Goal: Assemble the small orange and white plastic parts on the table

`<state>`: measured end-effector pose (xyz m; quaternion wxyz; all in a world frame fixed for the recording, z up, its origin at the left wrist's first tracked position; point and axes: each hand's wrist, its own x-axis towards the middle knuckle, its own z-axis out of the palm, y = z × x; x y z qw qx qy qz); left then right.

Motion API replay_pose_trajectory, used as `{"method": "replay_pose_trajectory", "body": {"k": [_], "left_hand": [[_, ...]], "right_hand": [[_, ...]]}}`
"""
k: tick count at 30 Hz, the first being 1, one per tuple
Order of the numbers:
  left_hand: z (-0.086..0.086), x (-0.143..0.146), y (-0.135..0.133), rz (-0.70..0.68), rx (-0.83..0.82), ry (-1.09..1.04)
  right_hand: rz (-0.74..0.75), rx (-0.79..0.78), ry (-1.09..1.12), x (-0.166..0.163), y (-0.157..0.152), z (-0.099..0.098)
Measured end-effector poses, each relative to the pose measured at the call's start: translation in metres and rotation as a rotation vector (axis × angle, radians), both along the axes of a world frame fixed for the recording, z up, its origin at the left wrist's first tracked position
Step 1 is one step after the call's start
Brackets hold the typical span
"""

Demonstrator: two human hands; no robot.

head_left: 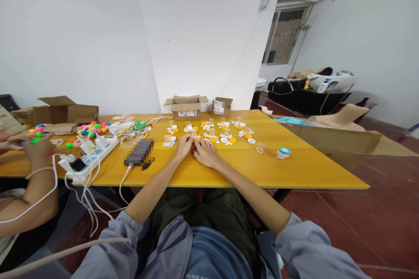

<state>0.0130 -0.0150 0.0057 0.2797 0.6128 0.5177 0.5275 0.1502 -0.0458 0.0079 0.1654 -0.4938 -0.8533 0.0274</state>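
My left hand [184, 147] and my right hand [206, 153] meet close together low over the table, amid groups of small plastic parts. The left fingers are drawn into a pinch, and whatever they hold is too small to make out. Bent fingers of the right hand close in beside them, hiding what lies between. Around the hands are white discs [251, 141], orange rings [232, 140], clear cups [260, 148] and clusters of small white pieces [169, 144]. Farther right stands a clear jar with a teal lid [283, 152].
An open cardboard box [186, 108] and a smaller box [221, 107] stand at the table's back. Left of me lie a power strip [98, 157] with white cables and a blurred dark device [139, 152]. A co-worker's hand [37, 148] is among coloured balls [93, 128].
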Motion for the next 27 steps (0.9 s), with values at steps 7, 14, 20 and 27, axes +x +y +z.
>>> {"method": "replay_pose_trajectory", "body": {"k": [7,14,20,27], "left_hand": [[-0.003,-0.002,0.001,-0.112,-0.032,0.029],[-0.006,-0.003,0.002,-0.14,-0.035,0.094],[-0.004,-0.002,0.001,-0.147,-0.025,0.124],[-0.003,-0.002,0.0,-0.141,-0.014,0.176]], "right_hand": [[-0.012,0.024,-0.01,0.018,-0.002,-0.002],[-0.125,0.055,-0.025,0.075,-0.004,-0.007],[-0.186,0.138,-0.012,0.126,0.006,-0.02],[-0.206,0.221,0.0,0.15,0.019,-0.03]]}}
